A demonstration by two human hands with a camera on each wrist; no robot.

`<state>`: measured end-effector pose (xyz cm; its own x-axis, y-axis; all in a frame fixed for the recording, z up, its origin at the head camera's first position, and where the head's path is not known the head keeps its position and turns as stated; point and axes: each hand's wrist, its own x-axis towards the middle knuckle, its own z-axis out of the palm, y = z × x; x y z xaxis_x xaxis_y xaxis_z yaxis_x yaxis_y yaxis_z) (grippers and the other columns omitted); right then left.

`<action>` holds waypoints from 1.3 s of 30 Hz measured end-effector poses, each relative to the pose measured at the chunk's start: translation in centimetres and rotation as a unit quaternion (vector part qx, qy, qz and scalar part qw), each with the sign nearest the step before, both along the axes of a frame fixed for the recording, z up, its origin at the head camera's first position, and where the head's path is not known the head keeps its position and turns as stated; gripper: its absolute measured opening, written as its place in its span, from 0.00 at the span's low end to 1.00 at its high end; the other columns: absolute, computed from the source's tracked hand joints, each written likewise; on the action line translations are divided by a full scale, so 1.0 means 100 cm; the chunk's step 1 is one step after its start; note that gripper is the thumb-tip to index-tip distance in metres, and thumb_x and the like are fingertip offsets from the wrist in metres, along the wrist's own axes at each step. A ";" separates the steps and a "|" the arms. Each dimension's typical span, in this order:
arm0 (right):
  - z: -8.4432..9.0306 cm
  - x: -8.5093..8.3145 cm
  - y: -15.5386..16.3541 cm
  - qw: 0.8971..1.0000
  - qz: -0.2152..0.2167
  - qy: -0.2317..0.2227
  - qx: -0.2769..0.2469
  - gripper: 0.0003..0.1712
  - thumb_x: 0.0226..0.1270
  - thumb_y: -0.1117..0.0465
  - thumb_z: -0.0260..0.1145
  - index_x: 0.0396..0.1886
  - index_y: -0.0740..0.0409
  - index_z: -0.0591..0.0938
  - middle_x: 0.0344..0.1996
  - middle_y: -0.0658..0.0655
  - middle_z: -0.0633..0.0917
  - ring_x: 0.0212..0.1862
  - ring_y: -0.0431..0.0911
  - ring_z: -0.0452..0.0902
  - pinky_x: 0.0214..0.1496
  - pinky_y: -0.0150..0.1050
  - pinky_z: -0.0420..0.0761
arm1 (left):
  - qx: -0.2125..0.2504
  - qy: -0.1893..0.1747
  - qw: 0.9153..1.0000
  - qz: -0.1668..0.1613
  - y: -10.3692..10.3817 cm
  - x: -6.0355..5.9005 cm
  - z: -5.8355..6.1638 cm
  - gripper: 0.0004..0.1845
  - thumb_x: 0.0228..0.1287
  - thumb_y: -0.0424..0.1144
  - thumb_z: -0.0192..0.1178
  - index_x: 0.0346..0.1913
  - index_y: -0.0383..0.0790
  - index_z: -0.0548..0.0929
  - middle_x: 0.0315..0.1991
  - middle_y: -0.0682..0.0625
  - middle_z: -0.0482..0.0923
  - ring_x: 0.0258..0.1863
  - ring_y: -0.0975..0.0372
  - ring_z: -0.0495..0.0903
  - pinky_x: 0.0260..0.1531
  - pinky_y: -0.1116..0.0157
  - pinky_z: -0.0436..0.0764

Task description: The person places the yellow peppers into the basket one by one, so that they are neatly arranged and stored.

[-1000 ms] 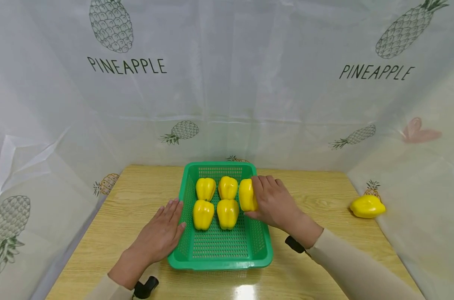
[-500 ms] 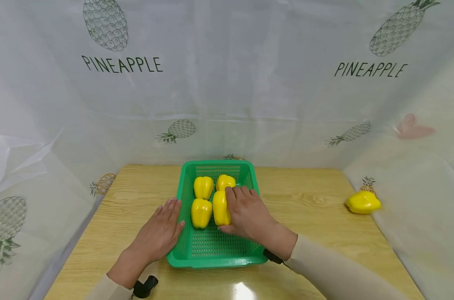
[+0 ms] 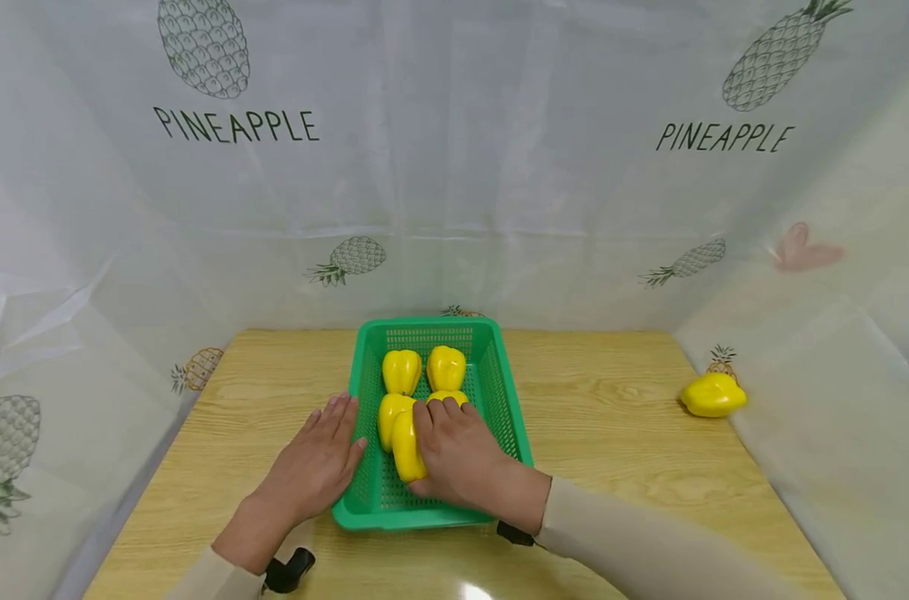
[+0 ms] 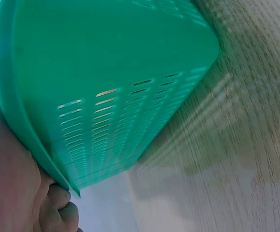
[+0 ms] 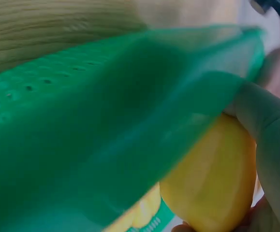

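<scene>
A green slotted plastic basket (image 3: 496,358) stands on the wooden table. My left hand (image 3: 313,468) rests on its left rim with the fingers extended; in the left wrist view that hand lies along the edge above the slotted wall. My right hand (image 3: 457,454) grips a yellow bell pepper (image 3: 406,450) inside the front half of the basket; thumb and fingers are around it in the right wrist view. Behind the held pepper sit several others: a back-left pepper (image 3: 402,372), a back-right pepper (image 3: 447,367), a partly covered left pepper (image 3: 392,417), and one mostly hidden by my right hand.
One more yellow bell pepper (image 3: 712,395) lies on its side at the table's right edge. White curtains (image 3: 454,167) with pineapple prints enclose the table (image 3: 596,433) at the back and both sides.
My right hand has carried its pepper from the basket's right rim leftward and toward the front, over the others. My left hand stays on the left rim. The view has shifted slightly.
</scene>
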<state>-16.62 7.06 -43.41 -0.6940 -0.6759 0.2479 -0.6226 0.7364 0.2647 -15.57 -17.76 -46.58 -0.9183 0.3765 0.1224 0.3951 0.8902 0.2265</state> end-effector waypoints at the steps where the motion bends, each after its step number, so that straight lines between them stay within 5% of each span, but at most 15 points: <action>1: 0.001 0.000 -0.001 1.000 0.002 -0.003 0.015 0.55 0.51 0.20 0.72 0.57 0.62 0.75 0.41 0.54 0.83 0.41 0.48 0.78 0.38 0.39 0.79 | 0.000 0.002 1.000 0.000 0.000 0.000 0.001 0.34 0.85 0.46 0.50 0.80 0.24 0.60 0.80 0.29 0.59 0.81 0.39 0.60 0.78 0.38 0.63; 8: 0.013 -0.005 -0.012 0.992 0.009 -0.050 0.116 0.49 0.58 0.19 0.66 0.53 0.58 0.73 0.34 0.51 0.77 0.38 0.46 0.74 0.36 0.36 0.76 | -0.002 0.009 1.000 -0.002 0.000 -0.001 0.002 0.33 0.85 0.45 0.51 0.79 0.23 0.62 0.79 0.29 0.61 0.80 0.39 0.62 0.77 0.39 0.65; 14: 0.012 -0.007 -0.027 0.979 -0.003 -0.130 0.160 0.48 0.61 0.19 0.63 0.56 0.56 0.72 0.39 0.51 0.78 0.43 0.45 0.75 0.46 0.37 0.81 | -0.005 0.004 1.000 -0.001 0.002 -0.002 -0.001 0.34 0.85 0.45 0.52 0.79 0.23 0.61 0.80 0.29 0.60 0.80 0.39 0.62 0.77 0.39 0.65; 21: 0.000 -0.011 -0.031 0.978 0.008 -0.138 0.156 0.48 0.59 0.17 0.63 0.56 0.53 0.71 0.40 0.50 0.77 0.46 0.44 0.75 0.50 0.39 0.82 | -0.008 0.009 1.000 -0.001 0.002 -0.003 -0.001 0.34 0.84 0.46 0.52 0.79 0.23 0.62 0.80 0.29 0.60 0.80 0.40 0.62 0.77 0.40 0.65; 30: -0.006 -0.017 -0.026 0.964 0.022 -0.190 0.186 0.65 0.66 0.15 0.49 0.84 0.59 0.57 0.62 0.55 0.81 0.60 0.45 0.77 0.60 0.39 0.84 | -0.002 0.003 1.000 0.001 0.001 -0.003 0.000 0.34 0.85 0.46 0.52 0.79 0.23 0.62 0.80 0.29 0.60 0.80 0.40 0.61 0.77 0.39 0.64; 34: -0.007 -0.019 -0.025 0.960 0.031 -0.214 0.179 0.64 0.68 0.16 0.51 0.85 0.60 0.55 0.61 0.57 0.80 0.57 0.44 0.79 0.59 0.34 0.84 | -0.002 0.002 1.000 0.004 0.001 -0.003 0.000 0.34 0.85 0.45 0.52 0.79 0.23 0.62 0.80 0.29 0.60 0.80 0.40 0.61 0.77 0.39 0.64; 39: -0.008 -0.021 -0.029 0.963 0.049 -0.215 0.157 0.53 0.65 0.24 0.65 0.73 0.57 0.66 0.51 0.56 0.77 0.43 0.40 0.78 0.53 0.28 0.82 | -0.007 0.005 1.000 0.003 0.001 -0.003 0.000 0.34 0.84 0.45 0.52 0.79 0.23 0.62 0.80 0.29 0.61 0.80 0.40 0.62 0.77 0.39 0.65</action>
